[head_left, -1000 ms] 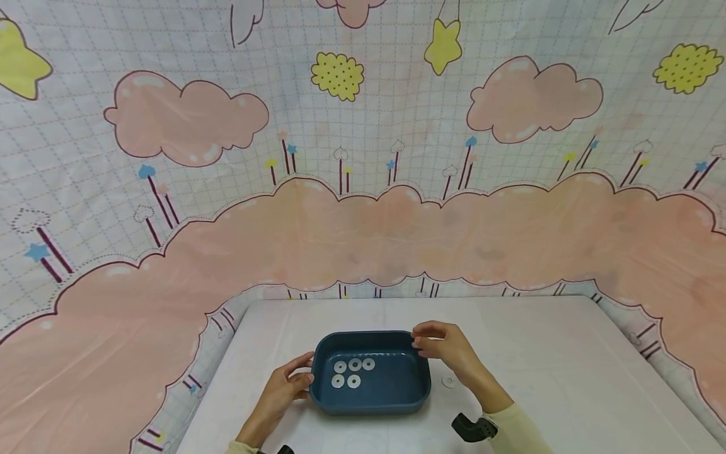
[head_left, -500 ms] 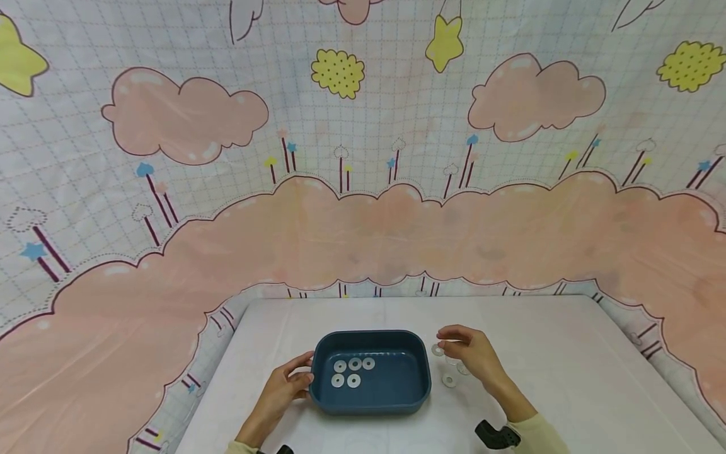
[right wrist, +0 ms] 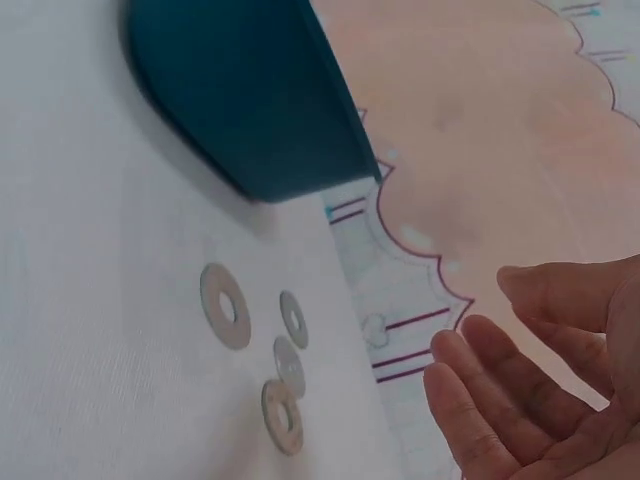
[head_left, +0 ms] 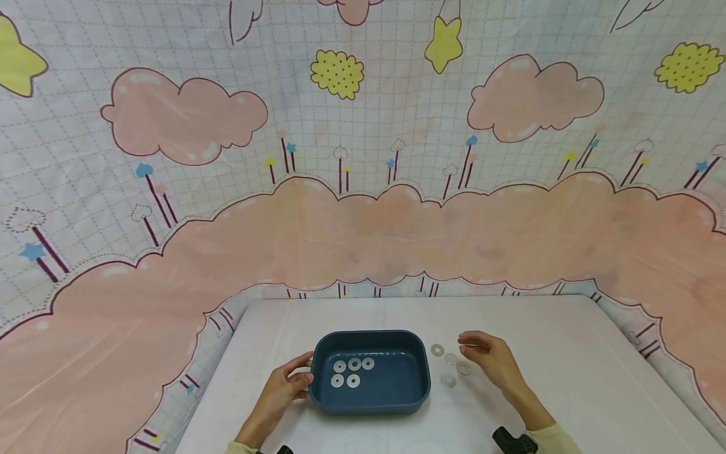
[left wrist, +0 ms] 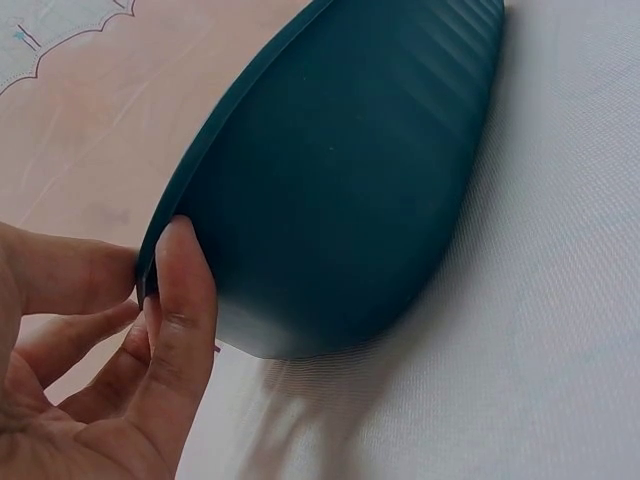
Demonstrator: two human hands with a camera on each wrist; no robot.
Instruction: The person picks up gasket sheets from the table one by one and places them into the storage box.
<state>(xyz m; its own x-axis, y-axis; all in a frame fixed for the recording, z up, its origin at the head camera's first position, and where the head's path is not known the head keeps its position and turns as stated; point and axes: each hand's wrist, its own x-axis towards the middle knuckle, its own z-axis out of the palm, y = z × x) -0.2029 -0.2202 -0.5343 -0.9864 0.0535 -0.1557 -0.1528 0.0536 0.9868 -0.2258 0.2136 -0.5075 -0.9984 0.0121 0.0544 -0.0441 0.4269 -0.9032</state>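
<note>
Free passage over blue tray (head_left: 391, 384), left end blocked by left hand (head_left: 282, 383), four washers (right wrist: 213, 300) just outside right end

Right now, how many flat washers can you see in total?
9. In the blue tray: three washers in a back row, two in front. On the white table, right of the tray: four more. Some might hide behind the tray.

We got fairly bright, even, soft light in the head view, w/ faint glints inside the blue tray (head_left: 391, 388). The cartoon backdrop (head_left: 363, 236) bowed twd. the edges, & the loose washers (head_left: 450, 359) nearly washed out vs. the white tabletop (head_left: 544, 353). Wrist pics gave us dimmer, greyer tones: L cam caught soft-edged shadows, R cam faint shading beside the tray.
</note>
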